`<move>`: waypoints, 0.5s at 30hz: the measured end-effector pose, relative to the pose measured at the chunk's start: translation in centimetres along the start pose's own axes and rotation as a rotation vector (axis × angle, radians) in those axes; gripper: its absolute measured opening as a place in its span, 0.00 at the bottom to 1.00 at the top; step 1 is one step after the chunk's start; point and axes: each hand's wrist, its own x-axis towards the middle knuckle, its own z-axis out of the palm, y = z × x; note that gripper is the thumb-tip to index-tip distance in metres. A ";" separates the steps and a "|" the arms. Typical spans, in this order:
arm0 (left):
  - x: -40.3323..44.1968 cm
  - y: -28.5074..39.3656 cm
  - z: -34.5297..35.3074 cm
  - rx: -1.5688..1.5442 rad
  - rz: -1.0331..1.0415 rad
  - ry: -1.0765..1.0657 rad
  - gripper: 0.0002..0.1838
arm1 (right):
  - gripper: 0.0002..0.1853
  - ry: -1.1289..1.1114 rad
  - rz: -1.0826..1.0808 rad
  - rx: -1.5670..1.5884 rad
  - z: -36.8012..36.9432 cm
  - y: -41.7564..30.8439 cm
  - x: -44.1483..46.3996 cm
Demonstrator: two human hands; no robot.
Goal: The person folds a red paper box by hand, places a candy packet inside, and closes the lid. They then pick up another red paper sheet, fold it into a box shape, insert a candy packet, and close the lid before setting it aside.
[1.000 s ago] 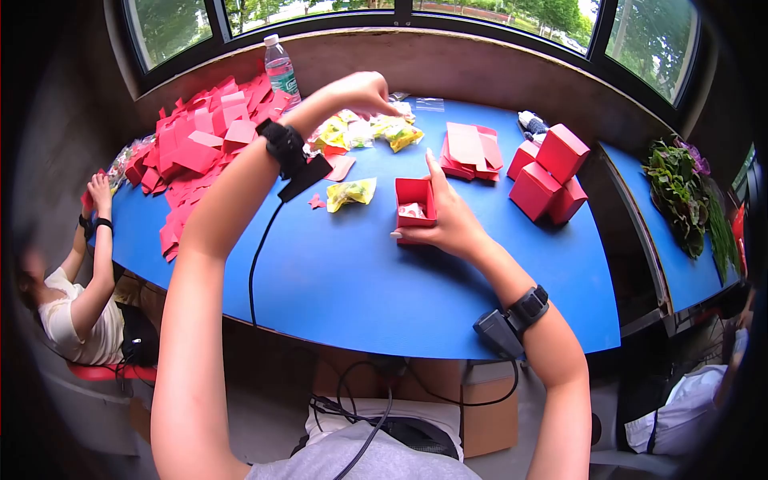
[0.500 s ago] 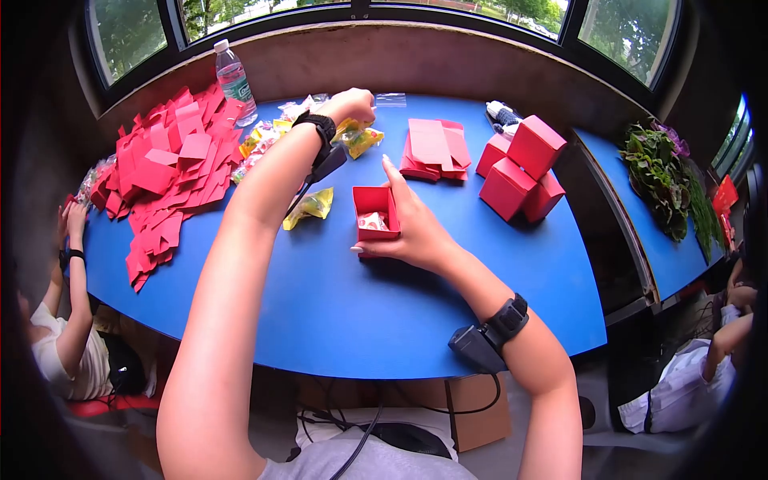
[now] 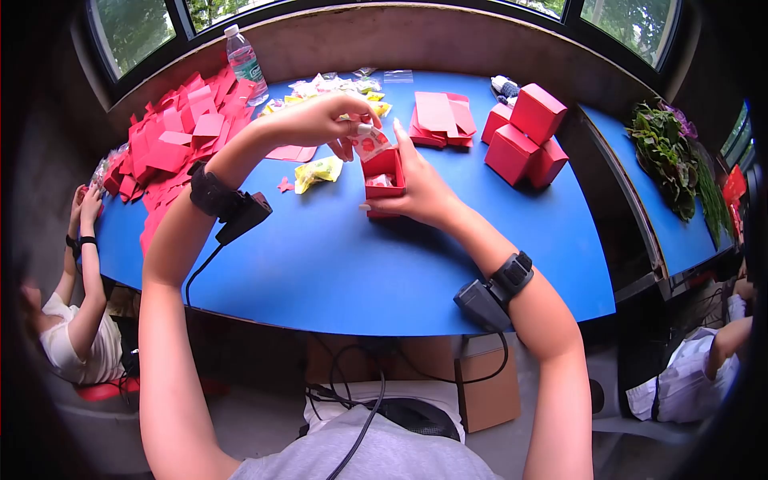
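My left hand (image 3: 332, 124) pinches a small clear wrapped packet with red markings (image 3: 370, 142) over the mouth of an open red box (image 3: 383, 172). Around the right side of that box my right hand (image 3: 420, 180) is wrapped, thumb and fingers on its walls. Inside the box lies a white and red wrapped piece (image 3: 379, 181). A yellow wrapped packet (image 3: 318, 174) rests on the blue table just left of the box, beside a small red scrap (image 3: 286, 185).
Flat red cartons (image 3: 172, 140) are heaped at the left, near a water bottle (image 3: 246, 66). More wrapped packets (image 3: 320, 86) and folded cartons (image 3: 442, 118) lie at the back. Closed red boxes (image 3: 524, 138) are stacked right. People sit at both sides; greenery (image 3: 662, 160) lies far right.
My left hand has come back from the packet pile to the box, now with a packet in its fingers. My right hand still holds the box. The camera view has shifted.
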 end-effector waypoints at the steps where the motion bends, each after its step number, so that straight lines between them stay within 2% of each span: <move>1: -0.2 0.2 0.3 0.000 -0.001 0.004 0.13 | 0.66 -0.003 -0.003 0.000 -0.1 -0.1 0.0; 3: -0.2 0.6 1.2 0.023 -0.087 -0.008 0.15 | 0.66 0.003 -0.027 -0.032 -0.1 0.0 -0.1; 4: 0.3 0.1 1.7 -0.060 -0.083 -0.109 0.17 | 0.67 0.029 -0.068 -0.093 0.0 0.1 -0.1; 5: 0.8 -0.4 2.5 -0.032 -0.153 -0.106 0.15 | 0.67 0.027 -0.076 -0.095 -0.1 0.0 -0.1; 8: 1.5 -0.9 4.5 0.405 0.005 0.179 0.11 | 0.66 -0.021 0.009 -0.017 -0.3 -0.1 -0.1; 11: 1.2 -0.6 4.9 0.677 0.117 0.394 0.16 | 0.65 -0.006 -0.041 -0.070 -0.4 -0.2 -0.2; 15: 1.4 -1.8 4.3 0.631 0.111 0.368 0.17 | 0.65 0.017 -0.070 -0.111 -0.1 0.1 -0.1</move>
